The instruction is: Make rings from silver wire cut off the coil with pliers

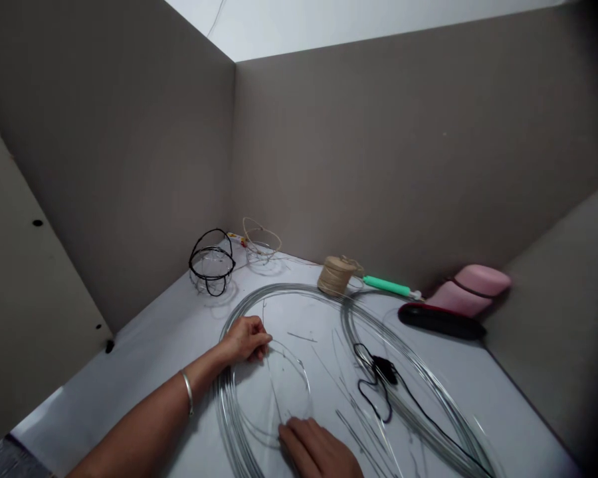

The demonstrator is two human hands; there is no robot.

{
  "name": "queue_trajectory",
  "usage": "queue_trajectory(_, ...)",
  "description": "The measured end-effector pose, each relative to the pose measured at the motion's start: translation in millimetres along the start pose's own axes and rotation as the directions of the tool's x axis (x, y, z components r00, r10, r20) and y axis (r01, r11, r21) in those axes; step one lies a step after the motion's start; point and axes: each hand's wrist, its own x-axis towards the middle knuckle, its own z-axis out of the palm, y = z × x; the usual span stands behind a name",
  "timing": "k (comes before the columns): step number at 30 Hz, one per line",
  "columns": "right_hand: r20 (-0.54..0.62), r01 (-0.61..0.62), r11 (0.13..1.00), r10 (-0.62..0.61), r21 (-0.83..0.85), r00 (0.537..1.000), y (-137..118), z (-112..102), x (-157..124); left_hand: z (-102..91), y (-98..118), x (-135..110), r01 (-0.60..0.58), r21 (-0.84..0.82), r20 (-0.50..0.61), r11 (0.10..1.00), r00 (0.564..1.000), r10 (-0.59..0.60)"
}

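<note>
My left hand [245, 339] pinches the top of a thin silver wire hoop [299, 378], and a metal bangle [187, 392] circles that wrist. My right hand [313, 449] lies at the hoop's lower edge, its fingers curled over the wire and partly cut off by the bottom of the frame. Under both hands lies a large coil of galvanized wire [228, 405]. Several loose straight wire pieces [351, 392] lie to the right of the hoop.
A black wire basket [212, 263] and a pale wire basket [262, 240] stand in the far corner. Along the back wall are a twine spool [335, 275], a green-handled tool [386, 286], a pink case [471, 289] and a black-and-red case [441, 321]. A black cord [379, 378] lies on the wire.
</note>
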Motion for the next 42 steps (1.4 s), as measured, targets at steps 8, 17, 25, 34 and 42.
queue_trajectory(8, -0.003, -0.036, 0.996, 0.036, 0.086, 0.999, -1.6, 2.5, -5.7, -1.2, 5.3, -5.5, -0.044, 0.053, -0.033, 0.998, 0.998, 0.045)
queue_trajectory(17, -0.02, -0.244, 0.96, 0.249, 0.14, 0.968, 5.5, 3.4, -20.5, -0.8, 5.8, -7.3, -0.106, 0.105, -0.146, 0.989, 0.982, 0.12)
queue_trajectory(25, -0.041, -0.336, 0.932, 0.344, 0.132, 0.938, 6.8, -4.8, -13.6, -0.3, 2.7, -6.1, -0.118, 0.141, -0.211, 0.983, 0.966, 0.147)
queue_trajectory(34, -0.023, -0.312, 0.94, 0.318, 0.14, 0.948, 8.1, -2.0, -13.9, -1.5, 0.3, -5.2, -0.125, 0.21, -0.261, 0.97, 0.949, 0.179)
queue_trajectory(42, -0.114, -0.291, 0.947, 0.307, 0.138, 0.945, 10.5, 10.1, -23.0, -1.7, 0.1, -4.9, -0.129, 0.242, -0.263, 0.962, 0.945, 0.193)
